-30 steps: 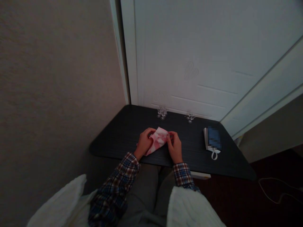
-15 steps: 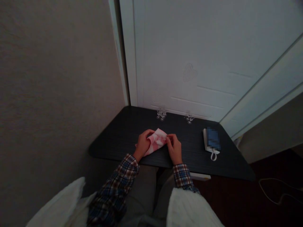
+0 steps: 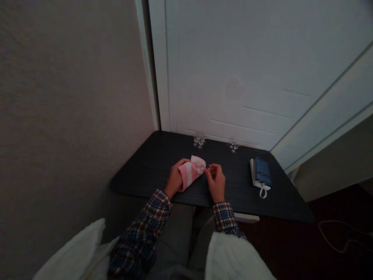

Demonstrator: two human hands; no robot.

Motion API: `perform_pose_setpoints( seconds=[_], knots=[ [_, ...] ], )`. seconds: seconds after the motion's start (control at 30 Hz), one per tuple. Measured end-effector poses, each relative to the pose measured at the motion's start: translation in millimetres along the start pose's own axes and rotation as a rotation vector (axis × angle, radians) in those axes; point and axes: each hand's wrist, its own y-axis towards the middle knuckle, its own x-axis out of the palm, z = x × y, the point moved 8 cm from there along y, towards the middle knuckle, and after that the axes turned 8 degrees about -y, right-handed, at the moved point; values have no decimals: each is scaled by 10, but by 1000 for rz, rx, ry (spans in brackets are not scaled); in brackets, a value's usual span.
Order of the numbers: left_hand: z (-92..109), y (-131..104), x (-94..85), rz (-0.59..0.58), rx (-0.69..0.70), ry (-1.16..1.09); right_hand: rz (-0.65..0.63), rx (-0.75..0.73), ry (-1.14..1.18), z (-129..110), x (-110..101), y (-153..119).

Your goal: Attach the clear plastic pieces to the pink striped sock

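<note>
A pink-and-white striped cloth (image 3: 189, 174) is wrapped in my left hand (image 3: 175, 179), whose fingers are partly hidden behind it. At the cloth's right edge, the fingertips of my right hand (image 3: 216, 182) are pinched together. They hold a small clear piece (image 3: 203, 168) against the cloth; its shape is hard to make out. Both hands are just above the near half of the dark table (image 3: 145, 171). Beyond them stand a cluster of small clear pieces (image 3: 199, 140), like suction cups, and a smaller group of clear pieces (image 3: 233, 146) to its right.
A white-and-blue item with a loop (image 3: 261, 174), partly pixelated, lies on the table's right side. The white panelled door (image 3: 210, 70) closes off the back and a wall (image 3: 72, 97) stands at left. A thin cable (image 3: 335, 245) runs over the floor at right.
The cloth has turned in my left hand and now shows its wide stripes and a folded upper edge. My right fingertips have shifted slightly to the right.
</note>
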Motion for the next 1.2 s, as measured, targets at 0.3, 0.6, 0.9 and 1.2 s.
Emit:
perform_pose_setpoints(
  seconds=[0.3, 0.6, 0.9, 1.2],
  knots=[
    [-114, 29, 60, -33, -44, -78, -77, -48, 36, -50, 68, -25],
    [-166, 24, 158, -105, -86, -120, -82, -8, 41, 16, 65, -27],
    [-14, -6, 289, -233, -7, -72, -86, 22, 27, 19, 45, -25],
    [-41, -11, 291, -231, 52, 54, -97, 9, 57, 2, 66, -31]
  ],
)
